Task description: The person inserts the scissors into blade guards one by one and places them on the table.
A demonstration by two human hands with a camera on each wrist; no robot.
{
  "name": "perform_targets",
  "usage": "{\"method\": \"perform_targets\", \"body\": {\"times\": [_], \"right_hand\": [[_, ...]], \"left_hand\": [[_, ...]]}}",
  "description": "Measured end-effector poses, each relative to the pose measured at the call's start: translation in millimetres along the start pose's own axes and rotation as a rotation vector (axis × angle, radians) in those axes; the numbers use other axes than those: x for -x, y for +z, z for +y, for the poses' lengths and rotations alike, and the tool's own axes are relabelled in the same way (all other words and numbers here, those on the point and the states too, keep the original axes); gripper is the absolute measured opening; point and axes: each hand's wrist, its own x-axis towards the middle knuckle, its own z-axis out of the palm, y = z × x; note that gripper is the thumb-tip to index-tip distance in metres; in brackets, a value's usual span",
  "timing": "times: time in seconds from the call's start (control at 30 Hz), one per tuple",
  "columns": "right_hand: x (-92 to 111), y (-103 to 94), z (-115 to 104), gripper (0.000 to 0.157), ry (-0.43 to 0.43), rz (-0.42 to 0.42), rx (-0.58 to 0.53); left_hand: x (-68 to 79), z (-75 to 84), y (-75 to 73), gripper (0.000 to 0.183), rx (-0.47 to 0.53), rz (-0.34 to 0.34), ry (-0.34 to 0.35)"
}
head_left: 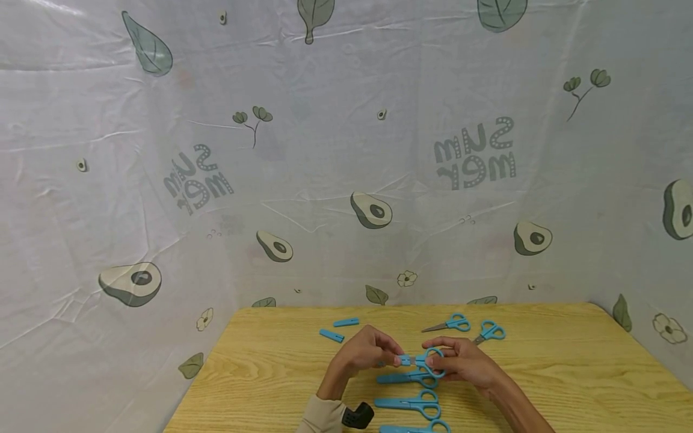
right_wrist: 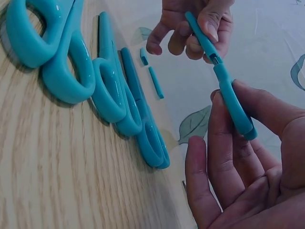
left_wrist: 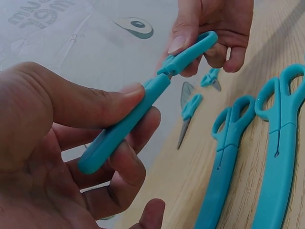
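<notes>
Above the table, my left hand [head_left: 361, 350] pinches a blue blade cover [left_wrist: 125, 128] between thumb and fingers. My right hand [head_left: 470, 362] holds blue-handled scissors [right_wrist: 229, 98] by their finger loops, thumb on one side and fingertips on the other. Most of the blades are hidden inside the cover. A short bit of metal shows between cover and handles. Right below the hands lie covered scissors [head_left: 402, 377], with a second covered pair [head_left: 397, 403] nearer the front and a third covered pair [head_left: 403, 429] at the bottom of the head view.
Beyond the right hand lie bare-bladed scissors [head_left: 453, 323] and another bare pair [head_left: 489, 332], partly hidden by that hand. Two loose covers, one farther back [head_left: 346, 322] and one nearer [head_left: 331, 335], lie back left on the wooden table [head_left: 260, 373]. A printed sheet [head_left: 325, 162] hangs behind.
</notes>
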Motion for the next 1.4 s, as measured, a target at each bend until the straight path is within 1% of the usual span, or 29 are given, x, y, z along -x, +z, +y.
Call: {"method": "perform_targets", "body": {"times": [0.13,0.2,0.5,0.73,0.93,1.17,1.3,1.4], "right_hand": [[-0.9,0.0,0.4,0.07,0.01,-0.008,-0.005],[-1.4,0.2,0.7,0.072,0.018,-0.007,-0.009],[-3.2,2.5,1.6,0.062,0.051,0.025,-0.017],[-3.5,2.9,3.6,0.062,0.047,0.013,-0.038],[-2.5,3.9,4.9,0.067,0.033,-0.009,-0.055],[-2.7,4.2,6.2,0.068,0.036,-0.005,-0.051],[-1.7,4.7,5.5,0.067,0.04,0.003,-0.05],[0.2,3.2,5.4,0.066,0.045,0.016,-0.042]], "left_hand": [[-0.6,-1.1,1.4,0.008,-0.004,0.0,-0.014],[-1.0,-1.4,2.0,0.008,-0.008,0.002,-0.019],[-1.1,1.4,5.3,0.007,-0.028,0.011,-0.034],[-1.4,2.3,7.5,0.007,-0.05,0.02,-0.028],[-1.7,-0.1,10.5,0.006,-0.049,0.027,-0.029],[-3.2,1.5,15.3,0.006,-0.052,0.036,-0.017],[-5.6,2.1,18.9,0.006,-0.051,0.039,0.001],[-8.5,2.1,22.0,0.006,-0.044,0.035,0.002]]}}
